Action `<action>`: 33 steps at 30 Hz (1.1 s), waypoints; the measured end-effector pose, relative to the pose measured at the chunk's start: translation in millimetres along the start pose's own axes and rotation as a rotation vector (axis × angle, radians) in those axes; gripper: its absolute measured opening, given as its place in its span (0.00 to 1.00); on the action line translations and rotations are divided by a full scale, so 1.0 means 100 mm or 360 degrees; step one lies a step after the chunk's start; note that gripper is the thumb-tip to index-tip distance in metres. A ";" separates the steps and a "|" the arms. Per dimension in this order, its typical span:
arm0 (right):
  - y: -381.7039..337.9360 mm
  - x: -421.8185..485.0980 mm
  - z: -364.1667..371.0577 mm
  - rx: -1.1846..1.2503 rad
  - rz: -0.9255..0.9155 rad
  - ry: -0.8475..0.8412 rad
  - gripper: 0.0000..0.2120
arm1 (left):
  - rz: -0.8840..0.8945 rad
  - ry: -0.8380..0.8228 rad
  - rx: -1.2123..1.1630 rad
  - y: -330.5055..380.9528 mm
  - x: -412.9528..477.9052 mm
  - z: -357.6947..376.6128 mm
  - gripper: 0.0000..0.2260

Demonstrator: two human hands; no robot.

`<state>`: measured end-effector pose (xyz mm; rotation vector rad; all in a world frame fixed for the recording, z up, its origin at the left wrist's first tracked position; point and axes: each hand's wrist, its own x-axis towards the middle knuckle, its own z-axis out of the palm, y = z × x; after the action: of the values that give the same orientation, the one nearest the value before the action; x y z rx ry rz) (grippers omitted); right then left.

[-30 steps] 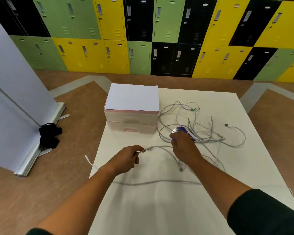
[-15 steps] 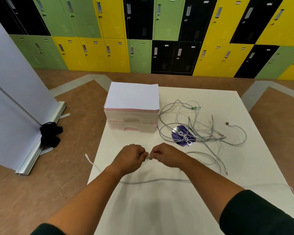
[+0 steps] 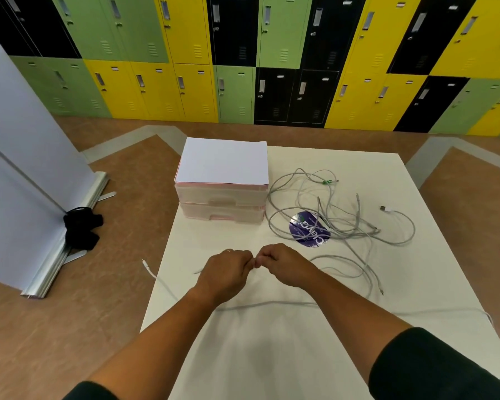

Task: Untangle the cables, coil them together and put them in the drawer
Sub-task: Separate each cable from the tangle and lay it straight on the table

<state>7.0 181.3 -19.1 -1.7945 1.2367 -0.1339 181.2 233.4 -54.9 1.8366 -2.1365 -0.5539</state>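
Only one piece of lettering is showing: a round purple sticker (image 3: 309, 229) lying on the white table (image 3: 300, 356) is carrying one large white word, and it is facing away, upside down from here. Grey cables (image 3: 358, 223) are crossing over it, so I cannot read it with certainty. Its smaller print is blurring out. The label plates (image 3: 114, 68) on the lockers (image 3: 185, 39) are coming through too small to read.

Round purple sticker (image 3: 309, 230) on white desk (image 3: 272, 356), 1 o'clock. Green/yellow/black lockers (image 3: 243, 53) at 12. White banner stand (image 3: 26, 168) and black bundle (image 3: 81, 228) on floor, 9 o'clock.
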 end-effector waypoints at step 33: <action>0.32 0.04 -0.21 -0.0644 -0.0014 -0.0023 0.11 | 0.0125 0.0270 0.0388 -0.54 -0.09 -0.06 0.12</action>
<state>-24.2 163.3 -31.5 -2.1405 1.3134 0.1348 232.7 235.1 -73.4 1.8349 -2.2283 -0.1180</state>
